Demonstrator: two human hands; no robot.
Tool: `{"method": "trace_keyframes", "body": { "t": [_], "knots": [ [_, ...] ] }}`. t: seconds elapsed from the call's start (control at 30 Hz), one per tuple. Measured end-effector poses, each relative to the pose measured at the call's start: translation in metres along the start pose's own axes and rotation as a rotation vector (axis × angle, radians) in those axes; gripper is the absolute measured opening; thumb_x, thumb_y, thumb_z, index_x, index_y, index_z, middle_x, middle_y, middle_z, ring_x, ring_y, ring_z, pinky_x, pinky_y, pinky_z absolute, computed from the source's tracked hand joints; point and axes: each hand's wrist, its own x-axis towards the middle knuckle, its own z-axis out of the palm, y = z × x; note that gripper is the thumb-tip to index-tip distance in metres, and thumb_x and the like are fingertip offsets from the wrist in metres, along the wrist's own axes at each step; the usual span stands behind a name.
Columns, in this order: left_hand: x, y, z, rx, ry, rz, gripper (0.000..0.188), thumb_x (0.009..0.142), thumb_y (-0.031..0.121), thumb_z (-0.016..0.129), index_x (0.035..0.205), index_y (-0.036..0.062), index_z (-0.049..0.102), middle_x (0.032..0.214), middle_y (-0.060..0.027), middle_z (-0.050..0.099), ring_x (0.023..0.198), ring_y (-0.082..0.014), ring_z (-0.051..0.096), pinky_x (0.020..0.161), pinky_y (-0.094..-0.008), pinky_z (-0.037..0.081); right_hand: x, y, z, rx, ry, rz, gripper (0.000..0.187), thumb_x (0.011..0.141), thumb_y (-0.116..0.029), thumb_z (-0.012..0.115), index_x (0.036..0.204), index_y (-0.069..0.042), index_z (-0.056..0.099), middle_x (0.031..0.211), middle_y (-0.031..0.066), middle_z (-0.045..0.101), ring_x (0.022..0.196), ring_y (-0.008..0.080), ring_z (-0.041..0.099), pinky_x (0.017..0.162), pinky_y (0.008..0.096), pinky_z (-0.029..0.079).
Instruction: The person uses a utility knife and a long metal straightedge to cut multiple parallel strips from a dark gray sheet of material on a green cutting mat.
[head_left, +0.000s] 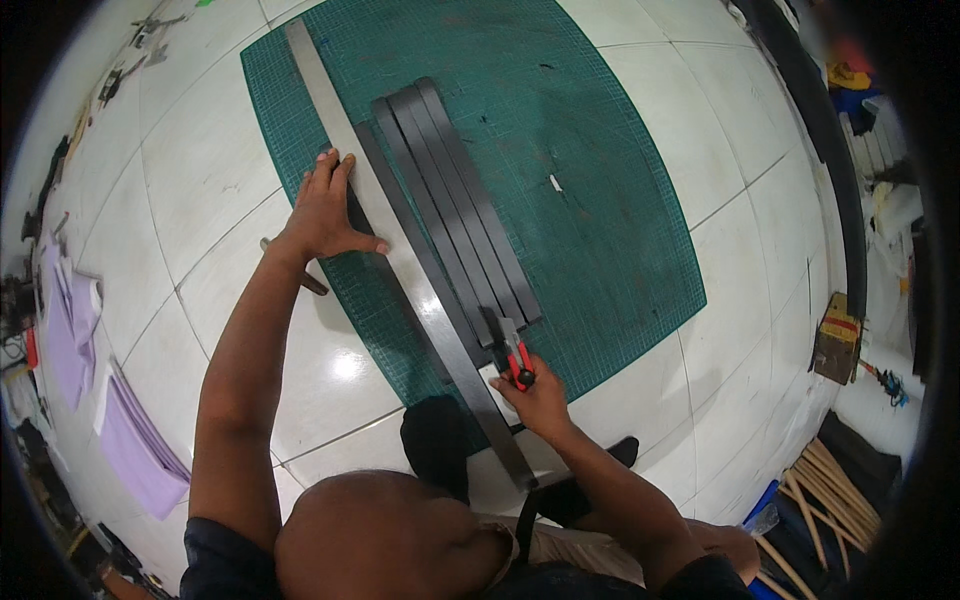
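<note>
In the head view, the left hand (325,215) lies flat with fingers spread on a long metal ruler (400,235) that runs from eleven o'clock to five o'clock across a green cutting mat (600,200) on the tiled floor (200,180). The right hand (540,400) is clenched around a red-and-black utility knife (515,355), its tip at the near end of dark strips (455,200) lying just beside the ruler's three o'clock edge.

Left arm extends forward, nearly straight; left hand (325,215) lies flat, palm down, fingers together and pointing away, thumb spread to the right; right arm bends at the elbow; right hand (538,392) sits close to the body, fingers curled in a closed grip.
</note>
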Motion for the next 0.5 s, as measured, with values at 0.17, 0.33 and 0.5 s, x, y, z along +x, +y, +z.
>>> {"method": "trace_keyframes", "body": {
  "t": [0.17, 0.33, 0.5],
  "knots": [
    [-0.003, 0.003, 0.0, 0.02, 0.009, -0.019, 0.151, 0.041, 0.065, 0.094, 0.156, -0.0037, 0.023, 0.159, -0.0303, 0.022, 0.153, -0.0426, 0.014, 0.124, -0.0556, 0.017, -0.003, 0.008, 0.009, 0.08, 0.045, -0.05, 0.038, 0.083, -0.027, 0.083, 0.104, -0.003, 0.062, 0.092, 0.0111, 0.074, 0.086, 0.0251, 0.073, 0.079, 0.0386, 0.055],
    [-0.002, 0.006, 0.002, 0.023, 0.008, -0.015, 0.152, 0.041, 0.065, 0.094, 0.156, -0.0035, 0.022, 0.16, -0.0285, 0.022, 0.154, -0.0417, 0.014, 0.124, -0.056, 0.018, -0.003, 0.006, 0.01, 0.168, 0.066, -0.023, 0.038, 0.083, -0.026, 0.084, 0.105, -0.003, 0.063, 0.092, 0.0104, 0.074, 0.085, 0.024, 0.073, 0.077, 0.0379, 0.055],
    [-0.003, 0.005, 0.001, 0.046, 0.024, -0.02, 0.152, 0.04, 0.067, 0.093, 0.155, -0.0037, 0.024, 0.16, -0.0278, 0.023, 0.153, -0.0415, 0.016, 0.123, -0.0573, 0.019, -0.003, -0.01, 0.009, 0.067, 0.072, -0.018, 0.036, 0.082, -0.023, 0.085, 0.102, -0.003, 0.062, 0.088, 0.007, 0.071, 0.08, 0.0162, 0.067, 0.075, 0.033, 0.054]
  ]
}}
